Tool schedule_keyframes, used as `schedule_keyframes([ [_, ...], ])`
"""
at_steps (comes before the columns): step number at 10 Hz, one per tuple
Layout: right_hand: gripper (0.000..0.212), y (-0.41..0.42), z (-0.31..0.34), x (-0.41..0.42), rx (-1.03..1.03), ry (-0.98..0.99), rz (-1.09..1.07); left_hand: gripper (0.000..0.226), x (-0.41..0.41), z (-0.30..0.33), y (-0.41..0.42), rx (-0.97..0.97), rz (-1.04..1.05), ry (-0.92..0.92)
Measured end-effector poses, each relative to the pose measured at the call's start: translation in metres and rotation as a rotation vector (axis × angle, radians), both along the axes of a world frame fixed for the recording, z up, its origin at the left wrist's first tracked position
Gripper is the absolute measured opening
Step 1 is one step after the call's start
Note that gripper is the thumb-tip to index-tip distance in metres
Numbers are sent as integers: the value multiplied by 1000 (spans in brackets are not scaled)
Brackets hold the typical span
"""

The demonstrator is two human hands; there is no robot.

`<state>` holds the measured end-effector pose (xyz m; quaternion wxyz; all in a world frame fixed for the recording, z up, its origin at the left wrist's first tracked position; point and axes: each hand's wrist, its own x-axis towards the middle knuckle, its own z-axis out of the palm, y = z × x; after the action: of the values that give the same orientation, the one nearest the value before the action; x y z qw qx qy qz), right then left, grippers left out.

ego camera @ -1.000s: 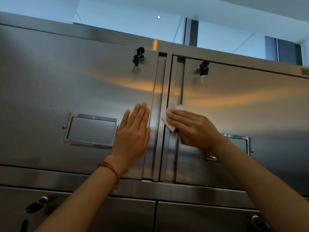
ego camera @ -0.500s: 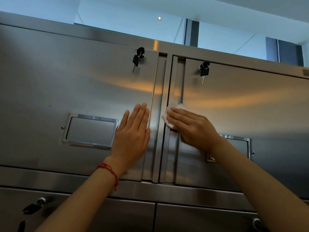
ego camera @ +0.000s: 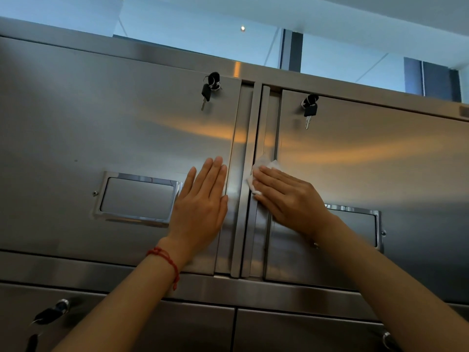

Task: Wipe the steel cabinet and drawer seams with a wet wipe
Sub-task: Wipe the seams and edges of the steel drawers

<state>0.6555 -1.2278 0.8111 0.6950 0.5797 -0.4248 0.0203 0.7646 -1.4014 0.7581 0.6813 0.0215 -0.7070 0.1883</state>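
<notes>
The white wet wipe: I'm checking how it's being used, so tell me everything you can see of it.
The white wet wipe is a thin, crumpled sheet that looks like soft nonwoven cloth. It lies pressed flat against the vertical steel seam strip between the two upper brushed-steel doors, about midway up. The right hand lies over it with straight fingers, hiding most of it; only bunched edges show above and left of the fingertips. Whether it is damp cannot be told. The left hand does not touch it.
</notes>
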Motion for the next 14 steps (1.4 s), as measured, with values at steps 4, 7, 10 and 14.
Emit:
schedule_keyframes([
  [4,25,0,1,3,12,-84,20,52,-2,0,-2,0,1,-6],
  [7,26,2,10,4,20,-51,24,52,-1,1,-1,-3,0,-4],
  [10,25,-2,8,2,-13,-68,43,51,0,0,-1,-1,-6,-3],
  [14,21,-5,38,9,-77,-73,45,51,-1,0,-2,-4,-7,8],
])
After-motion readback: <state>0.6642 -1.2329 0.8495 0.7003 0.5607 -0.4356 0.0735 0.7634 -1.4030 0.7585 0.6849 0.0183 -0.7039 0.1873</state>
